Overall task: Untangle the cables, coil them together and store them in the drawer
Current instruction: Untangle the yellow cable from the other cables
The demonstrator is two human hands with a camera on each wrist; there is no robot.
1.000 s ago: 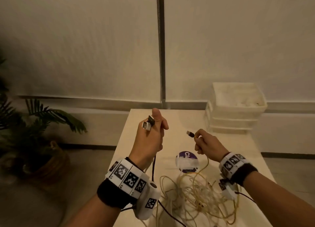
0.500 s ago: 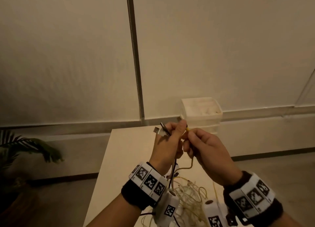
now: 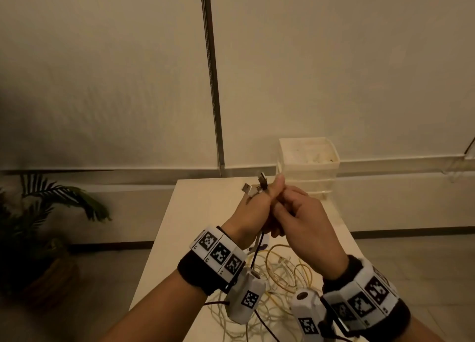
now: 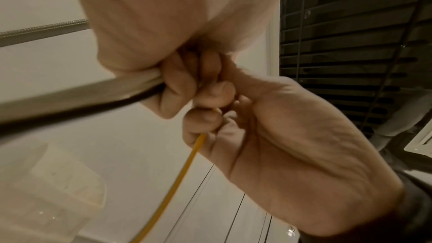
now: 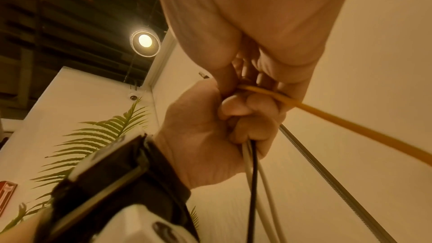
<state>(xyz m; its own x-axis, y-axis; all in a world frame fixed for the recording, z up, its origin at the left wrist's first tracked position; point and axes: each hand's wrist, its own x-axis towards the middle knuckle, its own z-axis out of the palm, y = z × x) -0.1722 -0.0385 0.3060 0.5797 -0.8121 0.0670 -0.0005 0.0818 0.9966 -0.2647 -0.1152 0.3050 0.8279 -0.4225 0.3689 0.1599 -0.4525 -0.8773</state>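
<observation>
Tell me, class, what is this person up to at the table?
The person is gathering cable ends. The left hand grips a white cable and a black cable, plugs sticking up. The right hand pinches the yellow cable against them. Most cable lies tangled on the table. The drawer unit stands behind.

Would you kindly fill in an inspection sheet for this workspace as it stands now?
Surface: white table, partly covered.
Job's things: stacked drawer unit at the far edge.
Clutter: nothing seen.
Grippers: left hand grips black and white cables, plugs above the fist; right hand pinches the yellow cable against it.
Cables: tangled pile on the table below the wrists.
Surroundings: potted plant, wall, ceiling lamp.
</observation>
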